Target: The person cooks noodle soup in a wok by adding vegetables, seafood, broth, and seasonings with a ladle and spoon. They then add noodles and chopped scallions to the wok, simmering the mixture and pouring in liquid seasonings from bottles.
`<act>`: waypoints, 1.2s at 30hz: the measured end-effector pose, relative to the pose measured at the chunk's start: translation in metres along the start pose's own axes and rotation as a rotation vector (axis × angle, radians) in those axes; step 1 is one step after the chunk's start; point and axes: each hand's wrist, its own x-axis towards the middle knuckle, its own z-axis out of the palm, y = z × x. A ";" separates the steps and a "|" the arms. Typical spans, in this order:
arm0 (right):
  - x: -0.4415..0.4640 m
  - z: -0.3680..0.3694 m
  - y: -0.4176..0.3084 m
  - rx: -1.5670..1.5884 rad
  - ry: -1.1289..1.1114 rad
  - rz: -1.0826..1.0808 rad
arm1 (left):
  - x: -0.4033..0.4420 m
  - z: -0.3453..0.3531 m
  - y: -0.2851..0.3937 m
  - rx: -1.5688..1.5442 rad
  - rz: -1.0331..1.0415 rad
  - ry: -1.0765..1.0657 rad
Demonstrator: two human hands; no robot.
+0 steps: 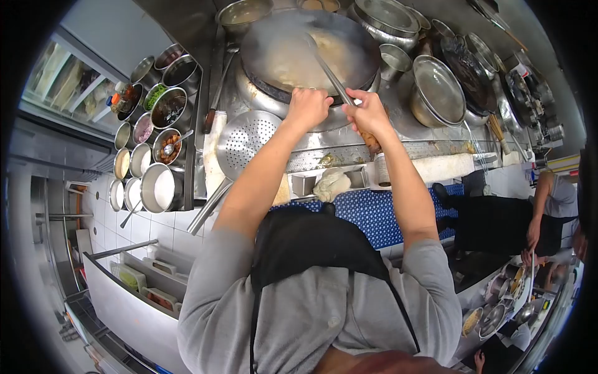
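My left hand is closed at the near edge of a large dark wok, its fingers wrapped over the rim. My right hand grips a long metal cooking utensil with a wooden handle end. The utensil slants into the wok, and its head is lost in steam and food, so I cannot tell if it is a ladle or a spatula. Pale, steaming food fills the middle of the wok. Beside my left forearm lies a perforated strainer, its handle pointing towards me.
Metal pots of ingredients and seasonings crowd a left-hand shelf. Right of the wok stand a deep metal pot and another dark wok. A crumpled cloth lies at the stove's front edge. A co-worker stands at far right.
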 end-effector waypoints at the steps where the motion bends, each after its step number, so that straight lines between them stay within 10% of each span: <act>1: 0.002 -0.002 -0.010 -0.053 -0.004 -0.014 | 0.003 -0.002 -0.001 0.001 -0.009 -0.019; 17: -0.034 -0.038 -0.015 -0.547 0.089 -0.246 | 0.007 0.008 -0.002 -0.018 -0.029 -0.054; 36: -0.071 -0.110 0.011 -0.305 0.007 -0.100 | 0.003 0.000 0.015 -0.030 -0.032 0.058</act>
